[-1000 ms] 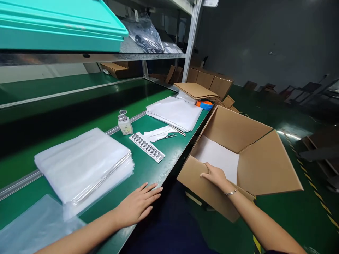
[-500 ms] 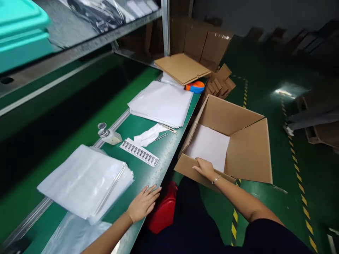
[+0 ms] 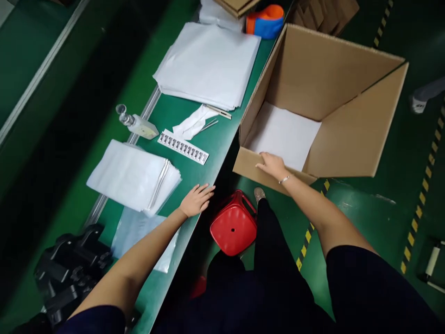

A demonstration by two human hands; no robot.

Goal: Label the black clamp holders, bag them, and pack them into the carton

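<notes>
My right hand [image 3: 273,166] grips the near wall of an open cardboard box [image 3: 351,139], thumb on the outside and fingers over the top edge. A white sheet [image 3: 285,132] lies flat on the bottom of the box. My left hand [image 3: 197,200] rests on the edge of the green table [image 3: 194,178], fingers stretched out and holding nothing. Just left of it is a stack of clear plastic bags [image 3: 130,176], with a bluish plastic sheet [image 3: 139,234] nearer to me. Farther up lies a strip of labels [image 3: 183,147].
A red stool [image 3: 232,227] stands between the table and my legs. On the table are a pump bottle [image 3: 139,125], tweezers [image 3: 209,124], a white stack of sheets [image 3: 208,65], a blue-orange tape roll [image 3: 266,22] and black devices [image 3: 73,269]. A person's foot [image 3: 419,104] shows at right.
My view has tipped downward, so the table and box appear higher and the stool and black devices show more fully. Both hands keep their places on the table edge and the box wall.
</notes>
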